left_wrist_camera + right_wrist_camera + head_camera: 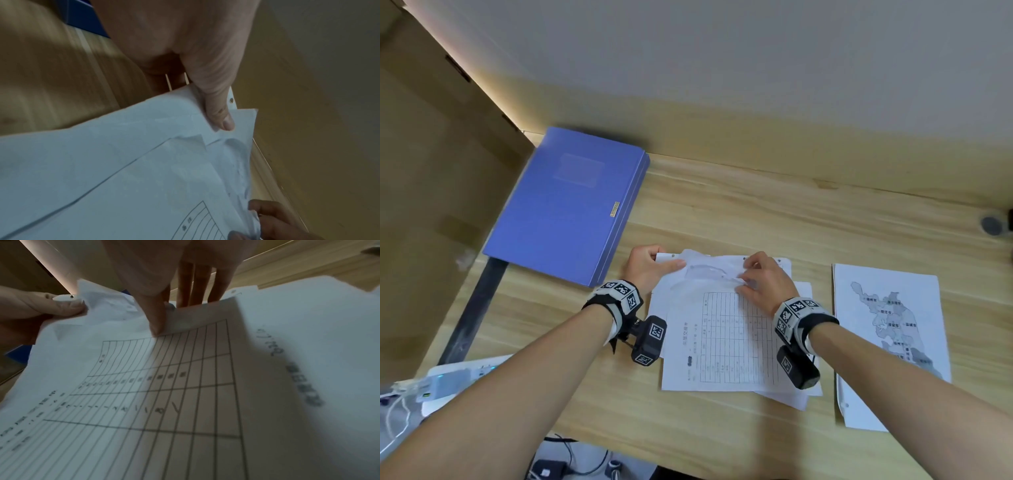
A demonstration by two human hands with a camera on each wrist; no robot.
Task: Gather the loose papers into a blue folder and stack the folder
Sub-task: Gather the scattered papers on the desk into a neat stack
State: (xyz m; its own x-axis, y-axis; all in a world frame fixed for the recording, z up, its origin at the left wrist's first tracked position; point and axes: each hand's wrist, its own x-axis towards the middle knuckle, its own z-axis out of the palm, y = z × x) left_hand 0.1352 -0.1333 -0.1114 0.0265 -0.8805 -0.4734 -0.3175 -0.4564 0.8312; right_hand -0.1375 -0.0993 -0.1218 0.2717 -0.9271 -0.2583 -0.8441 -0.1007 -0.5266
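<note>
While both hands work at the far edge of the loose papers (726,329), the blue folder (568,202) lies shut at the back left of the desk (791,219), apart from the sheets. Left hand (645,265): thumb on top, fingers beneath, pinching the far left corner of the pile. Right hand (763,282): thumb pressed on the top sheet, a printed table form, with fingers curled round its far edge, gripping it. A separate map sheet (890,342) lies flat to the right, well apart from the pile. A dark round fitting (991,225) sits at the desk's right edge. A white device with cables (448,380) occupies the near left corner, partly covered by the left forearm. A brown panel (431,171) stands at the left. Wrist-worn cameras cover parts of the pile's side margins. How many sheets the pile holds cannot be told; the print is too blurred to read. The map sheet's near corner is cut off by the right forearm.
</note>
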